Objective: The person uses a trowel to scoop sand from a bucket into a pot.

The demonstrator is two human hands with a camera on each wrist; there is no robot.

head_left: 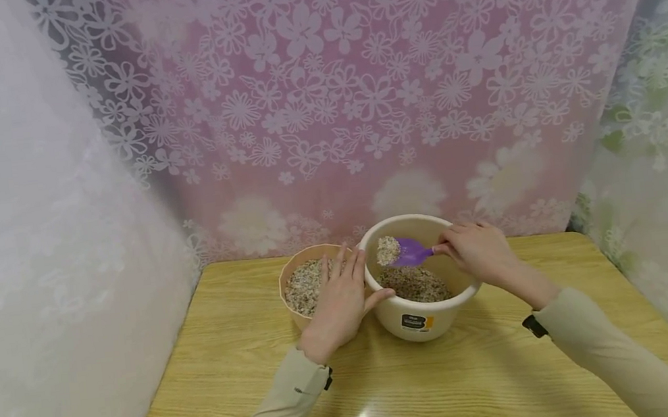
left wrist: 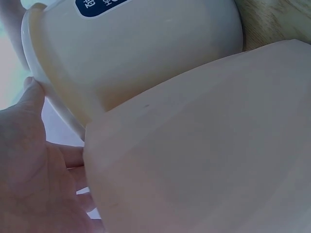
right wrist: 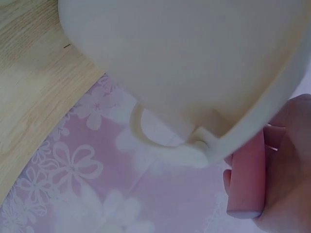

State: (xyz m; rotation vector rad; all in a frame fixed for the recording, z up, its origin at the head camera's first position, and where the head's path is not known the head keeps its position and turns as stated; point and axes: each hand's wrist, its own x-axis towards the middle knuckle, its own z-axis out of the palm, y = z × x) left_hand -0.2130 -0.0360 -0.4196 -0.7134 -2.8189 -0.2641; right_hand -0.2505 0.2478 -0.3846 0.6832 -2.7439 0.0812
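My right hand grips the handle of a purple scoop above the mouth of a cream bucket. A small heap of pale flakes sits on the scoop's blade; in the right wrist view its handle looks pinkish red. Brown grainy material covers the bucket's bottom. To the left stands a peach bowl filled with pale, mixed flakes. My left hand lies over the bowl's right side, fingers extended, with its thumb on the bucket's rim.
Both containers stand at the back of a wooden table, side by side. Behind it hangs a pink flowered curtain, with pale sheets at both sides. A loop handle juts from the bucket's side in the right wrist view.
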